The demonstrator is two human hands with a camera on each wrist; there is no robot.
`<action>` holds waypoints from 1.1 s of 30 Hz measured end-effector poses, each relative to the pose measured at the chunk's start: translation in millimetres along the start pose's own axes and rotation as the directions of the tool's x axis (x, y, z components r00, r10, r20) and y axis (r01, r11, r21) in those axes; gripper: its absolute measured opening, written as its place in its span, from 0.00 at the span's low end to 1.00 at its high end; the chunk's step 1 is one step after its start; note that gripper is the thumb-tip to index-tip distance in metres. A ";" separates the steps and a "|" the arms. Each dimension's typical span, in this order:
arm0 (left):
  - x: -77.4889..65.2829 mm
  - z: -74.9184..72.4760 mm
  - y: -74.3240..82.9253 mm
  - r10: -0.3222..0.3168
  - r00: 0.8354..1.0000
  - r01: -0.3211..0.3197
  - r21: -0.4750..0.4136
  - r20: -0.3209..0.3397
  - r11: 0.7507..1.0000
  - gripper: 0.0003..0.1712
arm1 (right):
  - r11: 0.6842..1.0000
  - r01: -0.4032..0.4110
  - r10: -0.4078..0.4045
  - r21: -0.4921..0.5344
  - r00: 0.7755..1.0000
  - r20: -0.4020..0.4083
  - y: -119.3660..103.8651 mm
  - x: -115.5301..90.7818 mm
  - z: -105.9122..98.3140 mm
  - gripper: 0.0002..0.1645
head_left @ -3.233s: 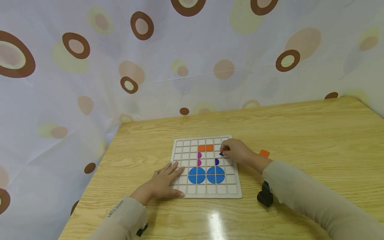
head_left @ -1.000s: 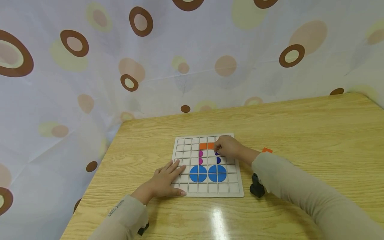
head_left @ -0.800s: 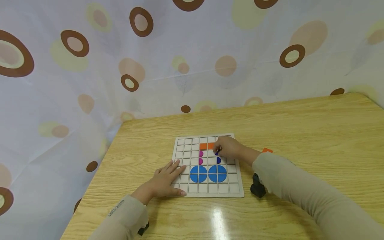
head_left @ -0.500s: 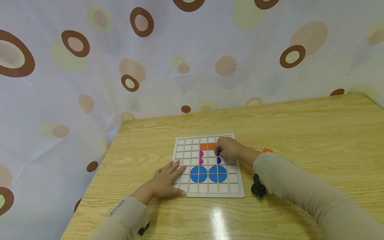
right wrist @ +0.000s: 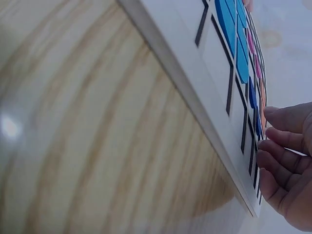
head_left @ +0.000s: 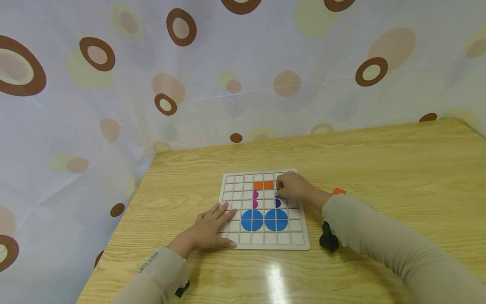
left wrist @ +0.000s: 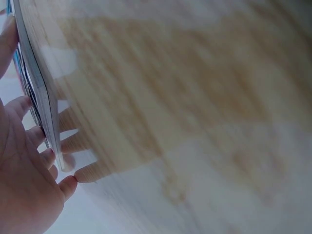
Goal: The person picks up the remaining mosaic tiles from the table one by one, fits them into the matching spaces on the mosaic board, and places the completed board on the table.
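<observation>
A white grid board (head_left: pixel 262 247) lies on the table. My left hand (head_left: pixel 208 228) rests on its left edge with spread fingers, which the left wrist view (left wrist: pixel 29 170) also shows along the board's side. Over the upper right of the board is my right hand (head_left: pixel 295 187), its fingertips at a dark blue half-circle tile (right wrist: pixel 258 122). In the right wrist view that tile looks flat in its cell, thumb and index finger apart beside it. Below it sits another dark blue half-circle (head_left: pixel 278 203). Two pink half-circles (head_left: pixel 255 199), two orange squares (head_left: pixel 263 185) and blue quarter-circle tiles (head_left: pixel 252 220) fill other cells.
A loose orange tile (head_left: pixel 339 191) lies on the wooden table (head_left: pixel 182 177) right of the board, partly behind the right sleeve (head_left: pixel 364 219). Black wrist cameras (head_left: pixel 328 237) hang under both cuffs. A dotted curtain (head_left: pixel 243 84) borders the table at the back and left.
My right hand brought the dark blue half-circle leftward to the cell above the other one; the tile stood tilted half a second ago and now lies flatter. The left hand stays in place.
</observation>
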State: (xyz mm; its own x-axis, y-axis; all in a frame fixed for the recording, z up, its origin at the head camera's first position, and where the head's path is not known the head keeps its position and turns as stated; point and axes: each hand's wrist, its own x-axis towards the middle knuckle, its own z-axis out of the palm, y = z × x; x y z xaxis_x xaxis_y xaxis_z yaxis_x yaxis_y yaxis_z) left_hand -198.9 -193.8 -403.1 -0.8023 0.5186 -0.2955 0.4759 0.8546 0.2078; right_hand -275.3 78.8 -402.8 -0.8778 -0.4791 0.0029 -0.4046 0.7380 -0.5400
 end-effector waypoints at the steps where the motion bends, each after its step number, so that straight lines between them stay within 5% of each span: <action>1: 0.2 0.3 -0.1 0.001 1.000 -0.001 0.001 0.002 1.000 0.50 | 1.000 -0.007 0.008 -0.010 1.000 0.003 -0.2 0.0 0.6 0.03; 33: 0.8 0.1 -0.1 -0.003 1.000 0.003 -0.003 0.017 1.000 0.50 | 1.000 -0.008 0.008 0.004 1.000 0.017 -2.1 -0.3 5.5 0.03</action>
State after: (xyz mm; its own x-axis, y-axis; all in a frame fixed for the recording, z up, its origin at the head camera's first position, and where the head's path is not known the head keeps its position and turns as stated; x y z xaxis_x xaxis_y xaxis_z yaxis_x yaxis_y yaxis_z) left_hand -199.6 -193.5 -403.5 -0.7975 0.5165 -0.3118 0.4723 0.8561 0.2100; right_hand -272.7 74.8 -406.3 -0.8765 -0.4812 -0.0153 -0.3967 0.7397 -0.5436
